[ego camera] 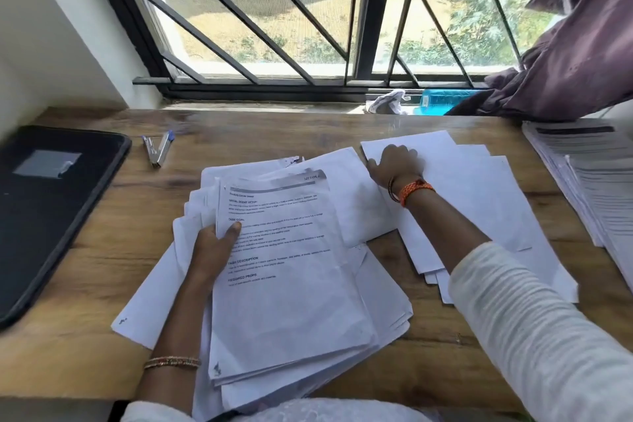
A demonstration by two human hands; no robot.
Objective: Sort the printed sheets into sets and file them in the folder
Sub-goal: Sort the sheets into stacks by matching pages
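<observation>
A loose pile of printed sheets (291, 284) lies in front of me on the wooden desk (102, 284). My left hand (212, 247) grips the pile's left edge, thumb on the top printed page. To the right lies a fanned set of face-down white sheets (479, 202). My right hand (394, 164) rests flat on the top left part of that set, fingers spread. A black folder (51, 209) lies closed at the left edge of the desk.
A stapler (158, 149) lies near the folder, toward the window. A tall stack of printed sheets (589, 175) sits at the right edge. A window with bars, a purple curtain (565, 72), a blue object (442, 101) and a white cloth (388, 103) line the sill.
</observation>
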